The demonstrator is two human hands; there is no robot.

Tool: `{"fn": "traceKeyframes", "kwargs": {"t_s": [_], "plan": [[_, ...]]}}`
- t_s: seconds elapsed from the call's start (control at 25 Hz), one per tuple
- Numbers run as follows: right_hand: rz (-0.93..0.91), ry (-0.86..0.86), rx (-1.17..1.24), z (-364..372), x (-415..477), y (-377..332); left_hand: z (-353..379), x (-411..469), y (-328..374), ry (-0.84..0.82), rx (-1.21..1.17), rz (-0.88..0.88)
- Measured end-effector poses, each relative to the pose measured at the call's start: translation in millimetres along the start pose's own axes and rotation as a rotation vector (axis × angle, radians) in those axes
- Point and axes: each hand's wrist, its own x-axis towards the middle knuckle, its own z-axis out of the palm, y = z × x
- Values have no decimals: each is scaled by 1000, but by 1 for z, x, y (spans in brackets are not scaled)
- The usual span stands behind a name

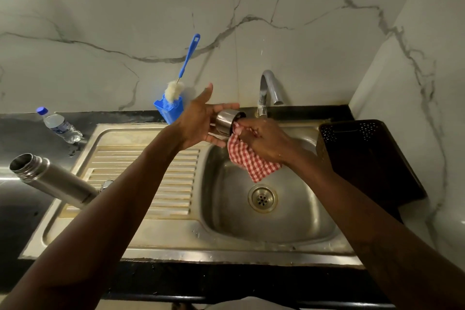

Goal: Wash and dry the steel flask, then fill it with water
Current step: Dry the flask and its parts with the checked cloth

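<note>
We are holding the little steel cap of the flask over the sink. Our left hand is gripping the cap, with one finger on top and the others under it. Our right hand is squeezing a red checked cloth and poking it into the cap. The rest of the cloth is hanging down.

The cap is lying on its side. Its open end is facing right, toward the cloth, and tipping up a bit.

The steel flask is waiting well off to our left, by the ribbed part of the sink, and nobody is touching it. It is open, with no lid on. In the picture it is running from lower right to upper left, with its mouth pointing up and to the left. Our left arm is hiding its bottom, so we are only guessing that it is standing up.

No water is coming from the tap. We think the washing is over and we are in the drying part now. We are not seeing any water in the flask, so filling it is not done yet.
</note>
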Motion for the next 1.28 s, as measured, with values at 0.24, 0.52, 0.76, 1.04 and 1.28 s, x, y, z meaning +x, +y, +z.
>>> {"fn": "traceKeyframes", "kwargs": {"t_s": [0.24, 0.52, 0.76, 1.04, 1.28], "plan": [[-132, 66, -238, -2, -3, 5, 24, 11, -14, 90, 175, 92], [390, -151, 364, -15, 0, -1, 16, 14, -25, -167, 494, 482], [793, -107, 1111, -26, -9, 39, 27, 27, -34, 47, 913, 556], [640, 123, 1293, -34, -25, 47, 32, 39, -59, 246, 457, 415], [590, 277, 631, -39, -36, 52, 56, 51, -66, 390, 417, 382]]}}
